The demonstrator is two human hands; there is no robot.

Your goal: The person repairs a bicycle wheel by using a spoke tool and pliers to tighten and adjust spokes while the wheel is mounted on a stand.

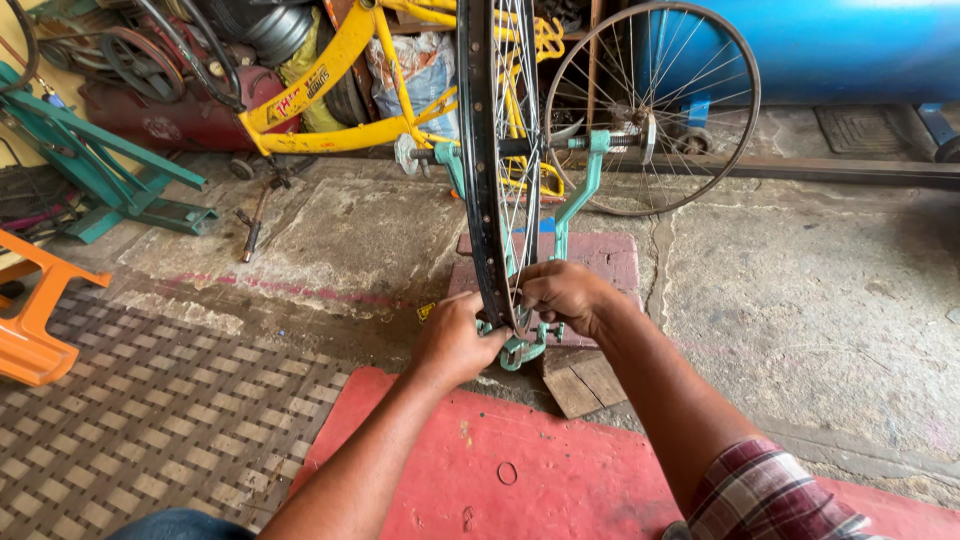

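I am gripping the low edge of the black-rimmed, silver-spoked bicycle wheel (pixel 497 150) with both hands, my left hand (pixel 455 340) curled closed against the rim's near side and my right hand (pixel 565 295) pinching narrowly at the spokes, while the wheel is standing upright in the teal metal truing stand (pixel 580 190) just beyond my knuckles. Judging by this, the wheel is mounted and the spoke work is under way; how much remains I cannot tell. Farther out, a second bare spoked wheel (pixel 650 105) is leaning beyond my right hand, a yellow bicycle frame (pixel 340 70) is lying beyond my left, an orange plastic stool (pixel 30 310) sits far left, and the red mat (pixel 520 470) is lying under my forearms, nothing blocking my reach.
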